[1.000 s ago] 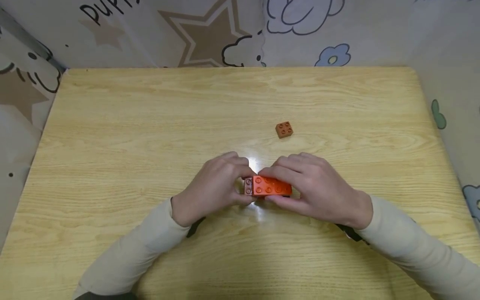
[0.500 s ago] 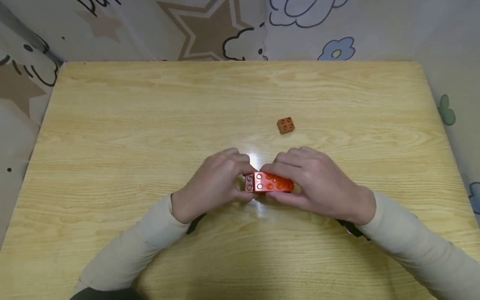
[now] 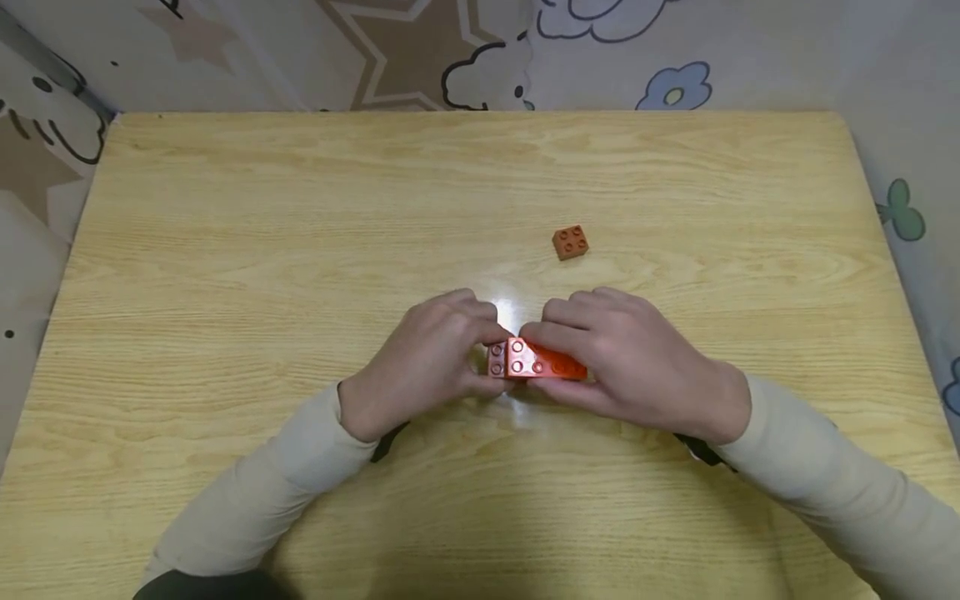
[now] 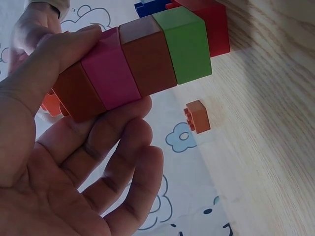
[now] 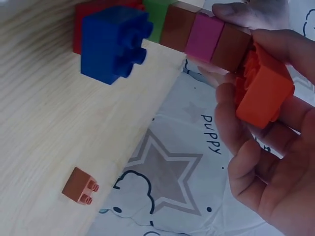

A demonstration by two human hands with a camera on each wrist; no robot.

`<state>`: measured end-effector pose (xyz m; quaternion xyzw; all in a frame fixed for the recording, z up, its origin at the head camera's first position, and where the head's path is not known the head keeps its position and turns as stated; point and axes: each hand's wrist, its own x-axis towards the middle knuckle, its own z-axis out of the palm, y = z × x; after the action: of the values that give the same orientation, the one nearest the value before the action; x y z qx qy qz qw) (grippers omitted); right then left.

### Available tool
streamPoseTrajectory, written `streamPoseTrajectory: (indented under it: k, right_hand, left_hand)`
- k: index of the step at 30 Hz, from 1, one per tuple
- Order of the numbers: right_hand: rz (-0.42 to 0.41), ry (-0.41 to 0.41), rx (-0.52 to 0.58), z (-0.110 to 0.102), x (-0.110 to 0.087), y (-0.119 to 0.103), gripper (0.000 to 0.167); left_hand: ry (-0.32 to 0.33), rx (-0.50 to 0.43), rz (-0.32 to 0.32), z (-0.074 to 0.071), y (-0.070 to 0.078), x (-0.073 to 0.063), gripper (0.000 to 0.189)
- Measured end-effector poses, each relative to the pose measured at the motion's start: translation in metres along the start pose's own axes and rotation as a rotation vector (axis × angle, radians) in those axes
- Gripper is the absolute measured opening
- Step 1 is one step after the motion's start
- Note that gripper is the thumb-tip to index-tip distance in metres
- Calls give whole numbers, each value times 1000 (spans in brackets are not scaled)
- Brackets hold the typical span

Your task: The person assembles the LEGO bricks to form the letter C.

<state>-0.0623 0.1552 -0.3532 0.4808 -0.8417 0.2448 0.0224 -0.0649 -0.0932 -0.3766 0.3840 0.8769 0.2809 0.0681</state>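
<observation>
A standing tower of toy building bricks rises from the table: red [image 4: 216, 27] at the base, then green [image 4: 184, 46], brown [image 4: 148, 59], pink [image 4: 109, 69] and an upper brown brick [image 4: 81, 93]. My left hand [image 3: 431, 358] pinches the tower near its top, thumb and fingers on opposite sides of the pink and upper brown bricks. With thumb and fingers, my right hand [image 3: 637, 362] grips a long orange brick [image 5: 266, 88], studs up, over the upper brown brick's right part. Two brown studs show beside it in the head view. A blue brick [image 5: 110, 44] sits low beside the tower.
A loose brown brick [image 3: 571, 242] with studs up lies on the wooden table [image 3: 300, 208], beyond the hands. Patterned walls [image 3: 600, 50] border the table at the back and sides.
The head view has tipped slightly, so the table and hands appear a little higher. Both hands keep their holds on the bricks, with hardly any other movement.
</observation>
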Motion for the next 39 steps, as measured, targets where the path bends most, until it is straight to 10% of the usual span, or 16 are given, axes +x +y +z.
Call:
streamPoseTrajectory:
  k: [14,24,39]
  right_hand:
    - [5,-23,-23,-1,1,1,34]
    - [40,-58,27,-2,4,-1,28]
    - [238,-115,203,-20,-7,22,41]
  left_hand:
    - [1,40,-10,-2,6,1,45]
    - [296,-168,126,-2,13,-7,48]
    - [259,-23,128,0,19,-8,36]
